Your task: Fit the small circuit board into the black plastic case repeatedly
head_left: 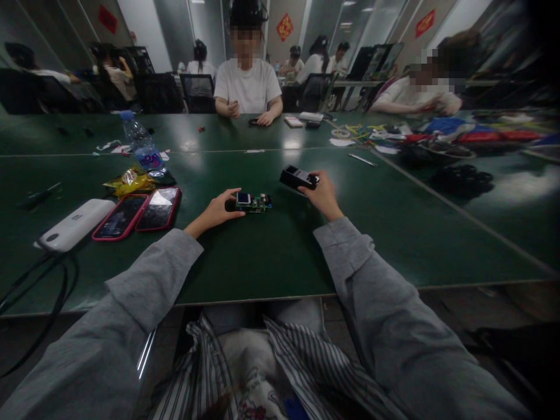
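Handling step: our left hand [219, 211] clamps fingers on a circuit board [256, 203], our right hand [324, 195] on a black casing [292, 179], inward from the table [262, 262] edge nearest us; next likely needs steadiness.

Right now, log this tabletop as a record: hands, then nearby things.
Left hand: curved around the left end of a green circuit board with a small screen; grip unclear
Right hand: holds a black handheld casing
Left of the board: two smartphones in pinkish-red cases, white oblong device
Beyond the smartphones: yellow packet, plastic bottle
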A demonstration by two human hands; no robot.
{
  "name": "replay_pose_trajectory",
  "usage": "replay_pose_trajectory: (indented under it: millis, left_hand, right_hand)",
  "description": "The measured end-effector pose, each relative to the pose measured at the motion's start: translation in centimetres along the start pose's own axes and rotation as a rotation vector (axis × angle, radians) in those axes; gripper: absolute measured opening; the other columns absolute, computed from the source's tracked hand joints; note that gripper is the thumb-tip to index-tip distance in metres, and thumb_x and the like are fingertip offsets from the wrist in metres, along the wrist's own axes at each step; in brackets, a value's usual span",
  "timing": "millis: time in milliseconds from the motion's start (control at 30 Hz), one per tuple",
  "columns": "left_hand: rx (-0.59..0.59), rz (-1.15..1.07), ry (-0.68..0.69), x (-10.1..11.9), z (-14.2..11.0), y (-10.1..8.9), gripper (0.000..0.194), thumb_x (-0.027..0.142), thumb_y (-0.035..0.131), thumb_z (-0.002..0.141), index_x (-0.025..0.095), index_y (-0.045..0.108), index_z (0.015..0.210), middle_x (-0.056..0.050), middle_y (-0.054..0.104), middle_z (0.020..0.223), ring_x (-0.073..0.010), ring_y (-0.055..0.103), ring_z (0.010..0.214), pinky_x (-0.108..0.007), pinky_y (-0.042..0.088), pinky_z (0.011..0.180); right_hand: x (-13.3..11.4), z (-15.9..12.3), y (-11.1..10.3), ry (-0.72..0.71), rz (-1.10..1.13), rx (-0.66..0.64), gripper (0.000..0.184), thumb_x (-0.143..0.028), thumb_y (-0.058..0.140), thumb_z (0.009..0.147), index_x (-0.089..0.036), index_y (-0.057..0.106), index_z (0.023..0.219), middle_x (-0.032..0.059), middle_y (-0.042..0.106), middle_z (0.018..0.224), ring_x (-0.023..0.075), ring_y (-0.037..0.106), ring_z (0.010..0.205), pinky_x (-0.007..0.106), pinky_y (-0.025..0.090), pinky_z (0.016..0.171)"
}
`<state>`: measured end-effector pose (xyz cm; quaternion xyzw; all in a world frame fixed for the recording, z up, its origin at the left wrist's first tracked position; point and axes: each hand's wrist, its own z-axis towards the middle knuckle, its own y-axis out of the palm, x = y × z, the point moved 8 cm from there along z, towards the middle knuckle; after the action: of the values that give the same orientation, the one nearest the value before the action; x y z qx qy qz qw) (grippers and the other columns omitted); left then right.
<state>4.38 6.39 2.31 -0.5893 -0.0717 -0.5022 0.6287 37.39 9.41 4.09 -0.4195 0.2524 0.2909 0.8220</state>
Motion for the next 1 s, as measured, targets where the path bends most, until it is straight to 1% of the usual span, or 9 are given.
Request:
replay_pose_trajectory:
  millis: [167, 267, 333, 500, 633, 733, 833, 933, 1000]
  left_hand:
    - [0.008, 0.017, -0.006, -0.1, 0.0, 0.0, 0.075, 0.041, 0.074, 0.076, 0.027, 0.040, 0.140, -0.010, 0.065, 0.118, -0.0288, 0.061, 0.114, -0.052, 0.043, 0.100]
    - [0.017, 0.012, 0.002, 0.0, 0.0, 0.0, 0.075, 0.040, 0.074, 0.075, 0.027, 0.040, 0.141, -0.010, 0.064, 0.118, -0.0280, 0.061, 0.113, -0.051, 0.044, 0.099]
    - [0.013, 0.012, -0.002, 0.1, 0.0, 0.0, 0.076, 0.040, 0.074, 0.076, 0.026, 0.039, 0.141, -0.010, 0.064, 0.120, -0.0277, 0.062, 0.113, -0.050, 0.044, 0.100]
    - [0.018, 0.023, -0.004, 0.2, 0.0, -0.2, 0.075, 0.042, 0.074, 0.075, 0.027, 0.041, 0.140, -0.010, 0.065, 0.117, -0.0274, 0.063, 0.109, -0.049, 0.046, 0.097]
    - [0.020, 0.026, 0.008, 0.2, 0.0, -0.2, 0.076, 0.042, 0.074, 0.075, 0.027, 0.039, 0.141, -0.010, 0.065, 0.116, -0.0283, 0.063, 0.110, -0.051, 0.046, 0.097]
    - [0.023, 0.018, 0.013, -0.1, 0.0, -0.1, 0.077, 0.043, 0.074, 0.074, 0.027, 0.039, 0.141, -0.010, 0.064, 0.118, -0.0284, 0.062, 0.111, -0.052, 0.045, 0.098]
    - [0.023, 0.020, 0.002, -0.4, 0.1, 0.1, 0.077, 0.044, 0.074, 0.074, 0.026, 0.039, 0.141, -0.011, 0.064, 0.118, -0.0279, 0.063, 0.109, -0.050, 0.047, 0.096]
    - [0.030, 0.035, -0.026, -0.8, 0.1, 0.1, 0.078, 0.044, 0.075, 0.073, 0.025, 0.040, 0.140, -0.012, 0.064, 0.118, -0.0284, 0.063, 0.109, -0.048, 0.047, 0.095]
    - [0.027, 0.031, -0.038, -0.9, 0.1, 0.1, 0.078, 0.044, 0.076, 0.072, 0.023, 0.041, 0.139, -0.012, 0.064, 0.119, -0.0287, 0.062, 0.110, -0.048, 0.048, 0.094]
  right_hand:
    - [-0.2, -0.1, 0.6, -0.002, -0.011, -0.014, 0.045, -0.032, 0.074, 0.068, -0.021, 0.052, 0.106, 0.0129, 0.063, 0.105, 0.0337, 0.059, 0.104, 0.059, 0.046, 0.092]
    - [-0.3, -0.1, -0.2, 0.042, 0.070, 0.081, 0.049, -0.038, 0.070, 0.074, -0.020, 0.049, 0.114, 0.0140, 0.062, 0.109, 0.0311, 0.061, 0.102, 0.054, 0.048, 0.091]
    - [-0.4, 0.0, -0.4, 0.053, 0.100, 0.105, 0.051, -0.040, 0.070, 0.074, -0.020, 0.048, 0.116, 0.0137, 0.063, 0.107, 0.0300, 0.062, 0.099, 0.051, 0.049, 0.089]
    - [-1.2, -0.3, 0.4, -0.009, 0.037, 0.005, 0.050, -0.041, 0.073, 0.069, -0.020, 0.052, 0.109, 0.0130, 0.065, 0.105, 0.0317, 0.062, 0.100, 0.054, 0.049, 0.089]
    - [-2.2, -0.9, 1.5, -0.023, 0.093, -0.096, 0.052, -0.043, 0.074, 0.069, -0.021, 0.052, 0.112, 0.0115, 0.065, 0.106, 0.0304, 0.063, 0.098, 0.052, 0.050, 0.087]
    - [-4.0, -1.8, 2.9, -0.029, 0.244, -0.243, 0.055, -0.045, 0.073, 0.071, -0.022, 0.050, 0.116, 0.0110, 0.065, 0.108, 0.0286, 0.063, 0.098, 0.049, 0.052, 0.085]
    - [-7.0, -3.0, 4.1, -0.098, 0.381, -0.379, 0.054, -0.045, 0.072, 0.074, -0.023, 0.049, 0.118, 0.0106, 0.063, 0.115, 0.0277, 0.062, 0.105, 0.047, 0.052, 0.088]
    - [-9.9, -4.1, 4.3, -0.219, 0.395, -0.398, 0.052, -0.043, 0.072, 0.075, -0.025, 0.050, 0.119, 0.0094, 0.060, 0.121, 0.0276, 0.058, 0.113, 0.046, 0.050, 0.093]
    - [-11.0, -4.7, 4.5, -0.275, 0.361, -0.409, 0.051, -0.043, 0.072, 0.076, -0.026, 0.051, 0.120, 0.0085, 0.059, 0.122, 0.0275, 0.057, 0.113, 0.045, 0.050, 0.093]
